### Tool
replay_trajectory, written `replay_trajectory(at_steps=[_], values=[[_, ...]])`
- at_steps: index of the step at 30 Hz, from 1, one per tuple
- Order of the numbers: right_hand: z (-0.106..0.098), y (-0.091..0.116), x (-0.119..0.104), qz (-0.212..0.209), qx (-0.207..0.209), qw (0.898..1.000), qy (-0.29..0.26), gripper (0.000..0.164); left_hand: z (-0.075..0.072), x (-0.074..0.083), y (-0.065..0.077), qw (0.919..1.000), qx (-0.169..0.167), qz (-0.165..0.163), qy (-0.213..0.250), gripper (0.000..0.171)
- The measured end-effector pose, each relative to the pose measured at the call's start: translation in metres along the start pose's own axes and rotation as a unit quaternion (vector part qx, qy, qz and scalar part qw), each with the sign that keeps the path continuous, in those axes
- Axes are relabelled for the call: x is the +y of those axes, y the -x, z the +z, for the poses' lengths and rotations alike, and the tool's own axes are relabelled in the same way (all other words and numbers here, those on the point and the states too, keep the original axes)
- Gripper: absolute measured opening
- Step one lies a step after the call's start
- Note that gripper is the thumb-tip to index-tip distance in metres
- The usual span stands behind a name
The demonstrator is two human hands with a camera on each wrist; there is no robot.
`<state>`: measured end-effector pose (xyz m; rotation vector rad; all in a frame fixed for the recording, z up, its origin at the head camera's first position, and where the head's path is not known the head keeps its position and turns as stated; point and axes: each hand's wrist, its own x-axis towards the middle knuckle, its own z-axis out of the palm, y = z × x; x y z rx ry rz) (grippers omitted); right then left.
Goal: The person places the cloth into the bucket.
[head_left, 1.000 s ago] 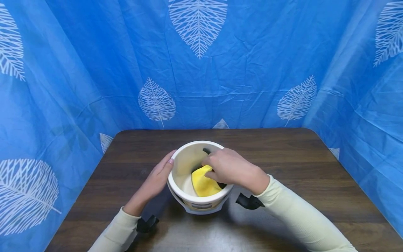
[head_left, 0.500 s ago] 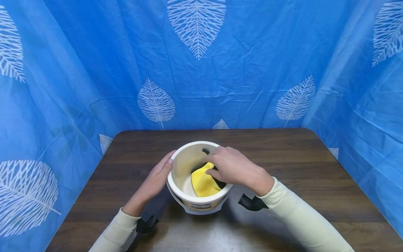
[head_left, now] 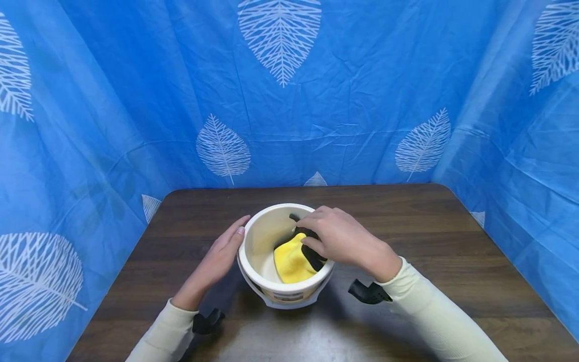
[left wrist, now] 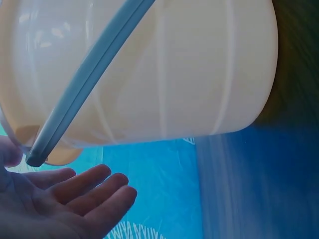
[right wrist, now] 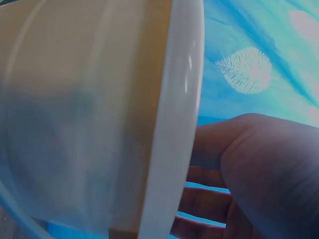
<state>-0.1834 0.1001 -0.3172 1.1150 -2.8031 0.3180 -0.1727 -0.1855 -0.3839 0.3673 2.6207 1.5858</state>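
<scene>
A cream plastic bucket (head_left: 280, 287) stands upright on the table, its grey handle (left wrist: 92, 77) hanging down outside. Inside lie a yellow cloth-like piece (head_left: 291, 262) and something black (head_left: 313, 255), whose kind I cannot tell. At the left rim is my left hand (head_left: 220, 260); in the left wrist view its fingers are loosely extended beside the bucket, not gripping it. My right hand (head_left: 346, 242) hangs over the right rim with fingers loosely bent into the opening, above the yellow piece. The right wrist view shows its fingers partly hidden behind the rim.
The dark wooden table (head_left: 194, 216) has rounded far corners. Blue curtains (head_left: 344, 100) with white leaf prints surround it at the back and both sides. A black strap piece (head_left: 368, 292) sticks out at the right wrist, another (head_left: 209, 322) at the left.
My right hand has let go of the contents and risen slightly up and to the right, uncovering more black. My left hand has shifted slightly left. The bucket stays put.
</scene>
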Motion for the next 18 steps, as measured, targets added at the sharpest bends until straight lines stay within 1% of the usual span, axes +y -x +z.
replay_trajectory(at_steps=[6, 10, 13, 18], values=[[0.000, 0.002, 0.005, 0.012, 0.011, 1.000, -0.001, 0.036, -0.004, 0.002, -0.001, 0.9998, 0.001, -0.010, -0.019, 0.055], [0.001, 0.004, 0.009, 0.002, 0.023, 1.000, 0.010, 0.040, -0.005, 0.003, 0.000, 0.9993, 0.003, -0.019, -0.031, 0.056], [0.001, 0.005, 0.011, -0.001, 0.028, 1.000, 0.015, 0.043, -0.006, 0.004, 0.000, 0.9986, 0.006, -0.022, -0.048, 0.055], [0.001, 0.008, 0.014, 0.022, 0.027, 0.999, 0.010, 0.045, -0.008, 0.005, 0.000, 0.9967, 0.012, -0.019, -0.079, 0.054]])
